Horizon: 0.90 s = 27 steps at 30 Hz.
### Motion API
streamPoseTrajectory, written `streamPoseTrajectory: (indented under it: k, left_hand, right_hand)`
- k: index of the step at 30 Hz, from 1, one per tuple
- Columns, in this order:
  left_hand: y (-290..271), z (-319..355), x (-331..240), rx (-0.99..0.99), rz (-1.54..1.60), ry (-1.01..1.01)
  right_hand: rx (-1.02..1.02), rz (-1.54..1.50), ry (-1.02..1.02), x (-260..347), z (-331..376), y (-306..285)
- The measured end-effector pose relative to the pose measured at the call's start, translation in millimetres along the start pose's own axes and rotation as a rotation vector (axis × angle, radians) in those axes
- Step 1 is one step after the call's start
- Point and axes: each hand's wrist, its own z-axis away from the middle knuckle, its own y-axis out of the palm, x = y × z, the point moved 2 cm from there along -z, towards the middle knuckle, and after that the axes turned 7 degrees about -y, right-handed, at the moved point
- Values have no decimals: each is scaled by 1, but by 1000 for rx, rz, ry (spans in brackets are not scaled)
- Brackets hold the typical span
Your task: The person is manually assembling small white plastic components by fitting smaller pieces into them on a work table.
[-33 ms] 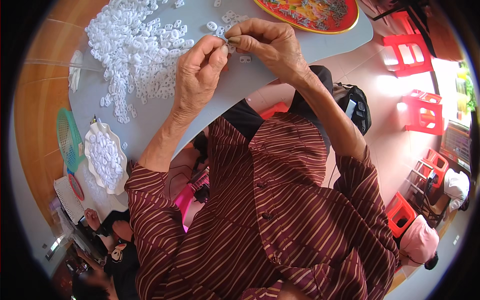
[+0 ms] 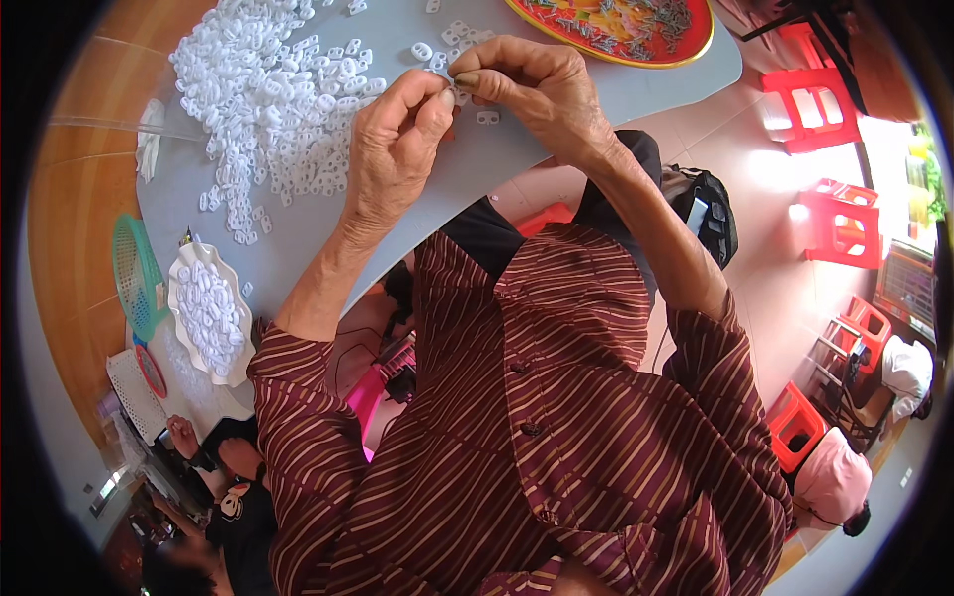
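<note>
My left hand [image 2: 396, 149] and my right hand [image 2: 542, 94] meet fingertip to fingertip above the near edge of the grey table [image 2: 586, 104]. Both pinch with thumb and forefinger; whatever sits between the tips is too small and covered to make out. Small white two-holed plastic pieces [image 2: 462, 38] lie just beyond the fingers, and a single white piece [image 2: 487, 117] rests under my right hand. To the left spreads a large heap of similar white pieces [image 2: 253, 84]. Beyond my right hand stands a red, yellow-rimmed tray [image 2: 708, 40] with many small grey metal parts [image 2: 636, 35].
A scalloped white dish [image 2: 238, 370] of white pieces stands at the table's left, beside a green mesh basket [image 2: 124, 263]. Red stools [image 2: 815, 109] stand on the tiled floor at right. Another person's hand [image 2: 182, 435] shows at lower left; a black bag [image 2: 711, 214] is beyond my right forearm.
</note>
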Motion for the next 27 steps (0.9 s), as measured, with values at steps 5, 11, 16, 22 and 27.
streamPoseTrajectory:
  k: [5, 11, 16, 22, 27]
  left_hand:
    - [1, 2, 1, 4, 13, -3]
    - [2, 3, 0, -6, 27, 21]
    - [2, 1, -1, -28, 40, 52]
    - [0, 0, -3, -51, 101, 45]
    - [2, 1, -5, -36, 156, -40]
  right_hand:
    - [3, 115, -78, 0, -1, 1]
    - [-13, 275, -82, 2, 0, 3]
    - [-12, 255, -41, 10, -1, 4]
    - [17, 178, -64, 10, 3, 0]
    - [16, 140, -86, 8, 5, 2]
